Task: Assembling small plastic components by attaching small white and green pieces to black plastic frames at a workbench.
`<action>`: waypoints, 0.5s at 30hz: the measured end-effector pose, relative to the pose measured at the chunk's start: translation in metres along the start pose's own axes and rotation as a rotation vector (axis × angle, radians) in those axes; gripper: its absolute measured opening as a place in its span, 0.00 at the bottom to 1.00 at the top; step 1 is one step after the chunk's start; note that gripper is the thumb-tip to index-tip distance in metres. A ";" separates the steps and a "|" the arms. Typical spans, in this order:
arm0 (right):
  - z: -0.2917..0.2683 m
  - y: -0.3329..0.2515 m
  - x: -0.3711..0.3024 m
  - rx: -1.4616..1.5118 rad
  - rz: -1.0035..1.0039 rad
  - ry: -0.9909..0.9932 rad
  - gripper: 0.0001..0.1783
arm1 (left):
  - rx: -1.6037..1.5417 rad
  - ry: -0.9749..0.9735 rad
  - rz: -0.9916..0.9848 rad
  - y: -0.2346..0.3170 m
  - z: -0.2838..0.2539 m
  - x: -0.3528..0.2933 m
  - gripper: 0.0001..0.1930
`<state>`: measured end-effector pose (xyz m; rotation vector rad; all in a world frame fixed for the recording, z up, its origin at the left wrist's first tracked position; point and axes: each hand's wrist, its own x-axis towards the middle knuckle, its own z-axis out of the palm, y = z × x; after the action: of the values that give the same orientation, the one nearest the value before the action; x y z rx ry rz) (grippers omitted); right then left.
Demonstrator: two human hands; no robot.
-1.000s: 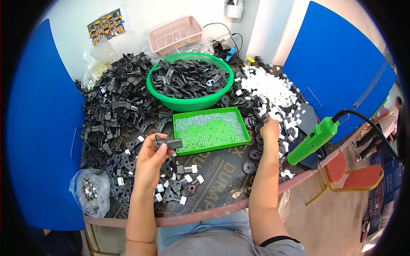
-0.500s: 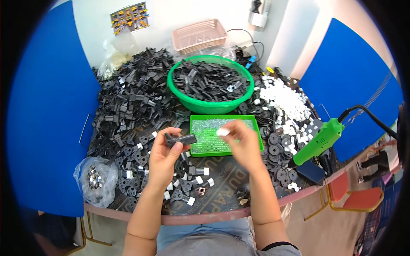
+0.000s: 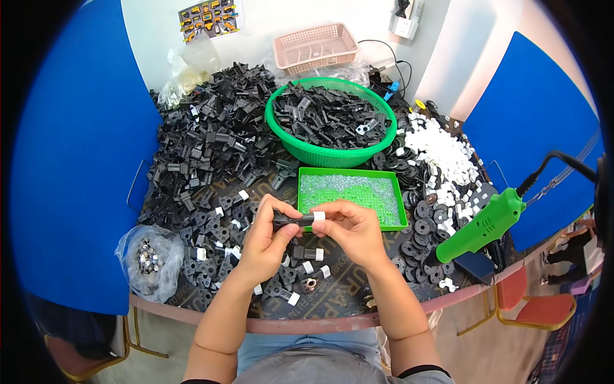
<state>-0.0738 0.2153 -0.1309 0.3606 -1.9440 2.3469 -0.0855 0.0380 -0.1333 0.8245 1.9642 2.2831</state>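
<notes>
Above the middle of the table, my left hand (image 3: 263, 246) is closed around a black plastic part (image 3: 303, 221) held level, most of it hidden by the fingers. The thumb and fingers of my right hand (image 3: 355, 237) pinch a small white cap (image 3: 318, 216) at that part's right end. The cap meets the black end; how far it sits on it I cannot tell. Just beyond my hands lies a shallow green tray (image 3: 402, 214) holding many tiny clear and silvery pieces. Left of my wrists are black parts with white ends (image 3: 293, 299), scattered on the table.
A big green basin (image 3: 332, 156) heaped with black parts stands behind the tray. More black parts (image 3: 211, 141) pile up left. White caps (image 3: 441, 150) and black discs (image 3: 423, 226) lie right, beside a hanging green power screwdriver (image 3: 483, 224). A plastic bag (image 3: 153, 281) holds metal pieces.
My right hand has come left and brought the white cap against the black part's end. My left hand has wrapped further around the part. The whole view has shifted slightly.
</notes>
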 end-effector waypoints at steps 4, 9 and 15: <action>0.003 0.007 0.000 -0.016 -0.061 -0.073 0.08 | 0.178 -0.002 0.019 0.002 0.004 -0.005 0.09; 0.000 0.009 -0.003 0.042 0.082 -0.031 0.07 | 0.109 0.050 -0.019 -0.013 0.013 -0.004 0.10; 0.010 0.029 0.003 0.243 0.193 -0.045 0.07 | 0.363 0.088 -0.026 -0.015 0.002 -0.005 0.10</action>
<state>-0.0811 0.1998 -0.1562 0.2515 -1.7871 2.7309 -0.0853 0.0415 -0.1487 0.7200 2.4572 2.0084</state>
